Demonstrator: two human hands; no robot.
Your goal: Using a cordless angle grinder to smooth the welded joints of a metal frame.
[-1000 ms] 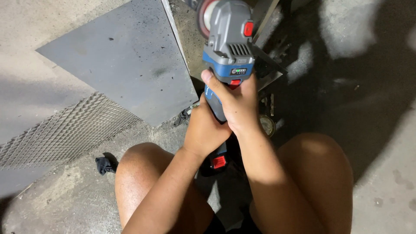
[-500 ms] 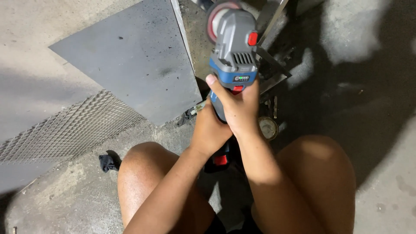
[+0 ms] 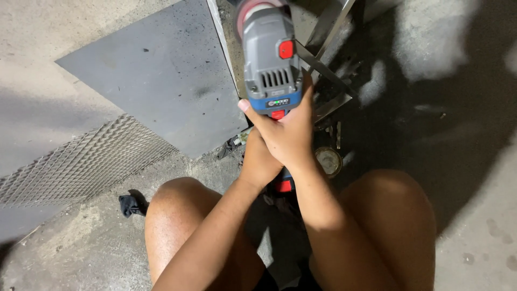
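Both hands are wrapped round one angle grinder (image 3: 271, 64), grey body with a blue band and a red button on top, pointing away from the person. The right hand (image 3: 288, 134) is clamped on the body just behind the blue band, thumb across the top. The left hand (image 3: 259, 161) is tucked right under and behind it, gripping the rear handle, so the two hands are pressed together on the tool. The red end of the handle pokes out below them.

Using the grinder as the landmark: its disc (image 3: 253, 8) is up at the far end, cut off by the top edge of the view. Just right of the grinder's head there's some angled metal framing (image 3: 328, 51), I count two or three bars but it's dark in there so don't hold me to it. Left of the grinder lies one flat dark metal sheet (image 3: 156, 81), and further left and nearer the person one piece of expanded mesh (image 3: 81, 161).

Only one container-ish thing: a small round tin (image 3: 328, 160) on the floor just right of the hands, below the grinder. Can't tell what's in it.

One little black rag or clip (image 3: 129, 205) sits well left of the hands, beside the left knee (image 3: 177, 210). Two bare knees, concrete floor (image 3: 474, 231).
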